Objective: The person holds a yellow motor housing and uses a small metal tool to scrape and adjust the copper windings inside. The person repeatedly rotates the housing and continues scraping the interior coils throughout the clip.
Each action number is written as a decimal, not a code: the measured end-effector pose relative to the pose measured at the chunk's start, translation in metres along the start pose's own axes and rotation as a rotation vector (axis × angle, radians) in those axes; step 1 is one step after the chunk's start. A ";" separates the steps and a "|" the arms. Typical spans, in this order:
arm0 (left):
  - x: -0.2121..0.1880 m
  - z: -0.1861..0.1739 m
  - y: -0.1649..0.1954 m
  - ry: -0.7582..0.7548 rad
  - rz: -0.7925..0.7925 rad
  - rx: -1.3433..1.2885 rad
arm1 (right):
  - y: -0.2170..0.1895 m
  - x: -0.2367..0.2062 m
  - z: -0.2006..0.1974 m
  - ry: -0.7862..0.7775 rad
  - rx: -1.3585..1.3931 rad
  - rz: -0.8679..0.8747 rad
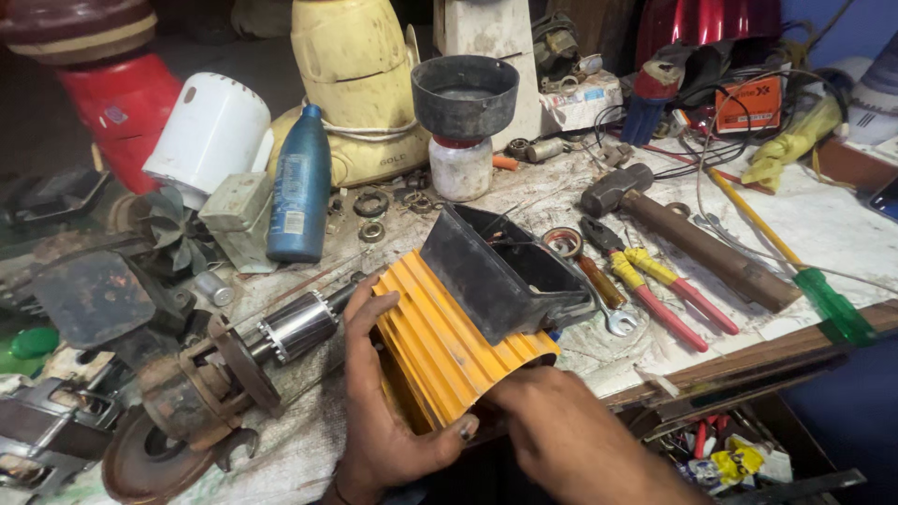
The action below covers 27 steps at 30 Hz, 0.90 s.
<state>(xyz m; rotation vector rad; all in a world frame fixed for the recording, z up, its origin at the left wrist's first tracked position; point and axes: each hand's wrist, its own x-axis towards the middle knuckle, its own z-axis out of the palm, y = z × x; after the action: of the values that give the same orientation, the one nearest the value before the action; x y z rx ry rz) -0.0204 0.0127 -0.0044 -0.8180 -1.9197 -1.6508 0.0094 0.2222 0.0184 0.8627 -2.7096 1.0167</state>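
so, near to far:
left hand: wrapped around the near end of the yellow finned motor casing, thumb under its open rim, i judge to steady it.
right hand: on the casing's lower right edge; its fingers are hidden, so i cannot tell how tightly it grips.
casing: lies tilted at the bench's front edge, black terminal box on top.
left of it: rotor with rusty end plate, shaft end just beside my left fingers.
right of it: spanner, red-handled pliers, hammer, green screwdriver.
farther: blue bottle, white jar with black funnel, crowding the space behind.
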 end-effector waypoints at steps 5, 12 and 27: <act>0.000 0.002 -0.001 0.021 0.029 0.059 | 0.005 -0.001 0.010 -0.218 -0.423 0.193; -0.001 -0.002 -0.001 0.004 0.022 -0.024 | 0.009 -0.011 0.023 -0.273 -0.696 0.018; -0.004 -0.005 0.002 0.036 0.048 0.003 | -0.012 -0.004 0.021 -0.404 -1.019 -0.119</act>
<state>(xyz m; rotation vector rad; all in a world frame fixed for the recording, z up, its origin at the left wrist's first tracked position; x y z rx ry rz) -0.0163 0.0074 -0.0048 -0.8214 -1.8641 -1.6232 0.0211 0.2032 0.0076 1.0078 -2.8275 -0.6309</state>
